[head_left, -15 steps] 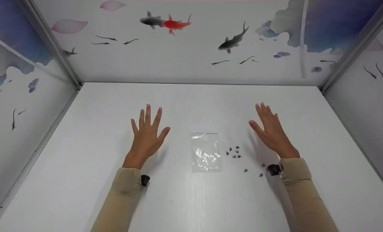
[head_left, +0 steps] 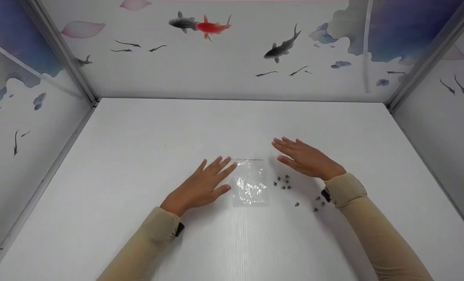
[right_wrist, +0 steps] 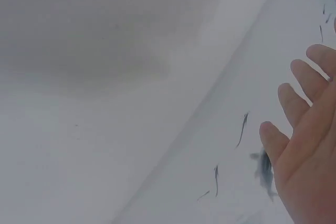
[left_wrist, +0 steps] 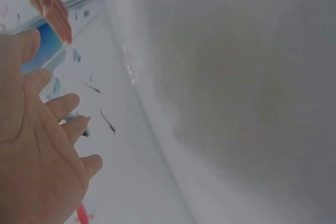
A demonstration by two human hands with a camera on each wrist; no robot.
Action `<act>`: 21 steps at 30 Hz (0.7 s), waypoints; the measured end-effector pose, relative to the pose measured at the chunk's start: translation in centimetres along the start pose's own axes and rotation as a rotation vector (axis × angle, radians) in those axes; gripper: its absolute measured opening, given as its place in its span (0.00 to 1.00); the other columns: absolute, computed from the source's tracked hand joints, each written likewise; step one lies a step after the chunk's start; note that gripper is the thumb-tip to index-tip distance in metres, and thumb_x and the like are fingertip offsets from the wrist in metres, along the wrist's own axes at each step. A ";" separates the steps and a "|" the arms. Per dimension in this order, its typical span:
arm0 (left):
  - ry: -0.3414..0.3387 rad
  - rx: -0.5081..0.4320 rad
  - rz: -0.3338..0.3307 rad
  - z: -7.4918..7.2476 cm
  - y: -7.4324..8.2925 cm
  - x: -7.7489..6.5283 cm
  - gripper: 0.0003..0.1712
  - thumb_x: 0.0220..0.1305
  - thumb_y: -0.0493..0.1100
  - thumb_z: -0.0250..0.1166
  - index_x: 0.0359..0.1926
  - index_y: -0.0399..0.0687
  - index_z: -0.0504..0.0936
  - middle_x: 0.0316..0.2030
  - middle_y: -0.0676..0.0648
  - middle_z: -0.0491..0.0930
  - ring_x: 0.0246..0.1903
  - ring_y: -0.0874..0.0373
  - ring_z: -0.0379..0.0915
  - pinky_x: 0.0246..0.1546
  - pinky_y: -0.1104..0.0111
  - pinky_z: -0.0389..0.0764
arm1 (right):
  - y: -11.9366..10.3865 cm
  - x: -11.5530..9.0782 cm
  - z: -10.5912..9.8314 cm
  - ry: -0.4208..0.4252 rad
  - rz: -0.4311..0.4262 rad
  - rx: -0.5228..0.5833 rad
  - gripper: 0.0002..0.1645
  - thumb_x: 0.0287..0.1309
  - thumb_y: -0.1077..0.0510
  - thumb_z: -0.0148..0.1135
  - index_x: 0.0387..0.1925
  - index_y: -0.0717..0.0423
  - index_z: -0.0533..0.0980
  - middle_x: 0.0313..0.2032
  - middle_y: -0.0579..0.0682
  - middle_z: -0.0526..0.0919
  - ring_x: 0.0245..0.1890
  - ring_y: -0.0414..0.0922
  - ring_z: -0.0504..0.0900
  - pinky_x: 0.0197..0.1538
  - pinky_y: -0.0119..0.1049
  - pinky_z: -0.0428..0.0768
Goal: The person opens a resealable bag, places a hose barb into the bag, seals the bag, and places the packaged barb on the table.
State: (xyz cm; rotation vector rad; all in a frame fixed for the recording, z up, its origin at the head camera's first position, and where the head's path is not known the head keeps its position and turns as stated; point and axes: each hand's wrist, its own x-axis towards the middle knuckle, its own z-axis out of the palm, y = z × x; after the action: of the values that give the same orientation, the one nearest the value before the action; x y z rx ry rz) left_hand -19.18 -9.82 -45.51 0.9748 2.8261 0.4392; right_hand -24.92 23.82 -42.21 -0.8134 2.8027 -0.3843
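A clear zip bag (head_left: pixel 251 185) lies flat on the white table, its zip edge at the far end. My left hand (head_left: pixel 202 185) hovers at the bag's left side, fingers straight and spread, fingertips overlapping its upper left corner in the head view. Beyond the bag's right side is my right hand (head_left: pixel 308 158), fingers extended toward the left, holding nothing. Several small dark screws (head_left: pixel 283 187) sit in a cluster right of the bag. A few more screws (head_left: pixel 315 210) lie nearer, by the right wrist. Both wrist views show bare palms, the left palm (left_wrist: pixel 37 145) and the right palm (right_wrist: pixel 310 156).
The white table (head_left: pixel 146 132) is enclosed by a back wall (head_left: pixel 232 78) and side walls printed with fish and blue shapes. Metal posts (head_left: pixel 431 58) stand at the back corners. A black wrist camera (head_left: pixel 180 229) shows at the left cuff.
Both hands have moved inward toward the bag, the left one to the right and the right one to the left. One more screw shows beside the right cuff. The bag has stayed put.
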 end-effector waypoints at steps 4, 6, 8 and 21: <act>-0.102 0.030 0.107 0.8 1.5 0.2 0.34 0.74 0.63 0.39 0.76 0.70 0.40 0.76 0.57 0.41 0.75 0.57 0.35 0.72 0.50 0.40 | -0.8 1.1 0.6 -0.052 -0.042 -0.037 0.34 0.72 0.38 0.38 0.75 0.41 0.51 0.74 0.42 0.52 0.75 0.47 0.49 0.74 0.50 0.47; -0.144 0.045 0.148 1.2 2.1 0.3 0.34 0.74 0.63 0.38 0.75 0.71 0.40 0.76 0.58 0.41 0.75 0.57 0.36 0.72 0.50 0.41 | -1.2 1.5 1.0 -0.081 -0.062 -0.047 0.34 0.73 0.38 0.37 0.75 0.40 0.51 0.74 0.42 0.52 0.75 0.47 0.49 0.74 0.50 0.48; -0.183 0.063 0.177 1.7 2.6 0.5 0.33 0.74 0.63 0.37 0.75 0.71 0.41 0.76 0.58 0.41 0.75 0.58 0.37 0.73 0.51 0.42 | -1.4 1.9 1.6 -0.109 -0.081 -0.056 0.34 0.73 0.38 0.36 0.74 0.40 0.51 0.74 0.42 0.52 0.75 0.47 0.49 0.73 0.50 0.49; -0.320 0.142 0.187 2.1 4.1 1.2 0.33 0.73 0.62 0.42 0.75 0.69 0.47 0.75 0.60 0.48 0.74 0.61 0.42 0.72 0.52 0.45 | -2.2 3.4 3.0 -0.205 -0.150 -0.104 0.31 0.75 0.43 0.36 0.73 0.44 0.55 0.73 0.42 0.55 0.74 0.49 0.51 0.72 0.52 0.51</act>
State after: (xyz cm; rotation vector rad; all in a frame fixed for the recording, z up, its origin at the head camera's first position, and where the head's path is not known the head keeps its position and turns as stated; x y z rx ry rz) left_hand -17.29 -5.47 -46.25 1.2203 2.5164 0.0881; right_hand -25.94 19.62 -44.76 -1.0267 2.5983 -0.1670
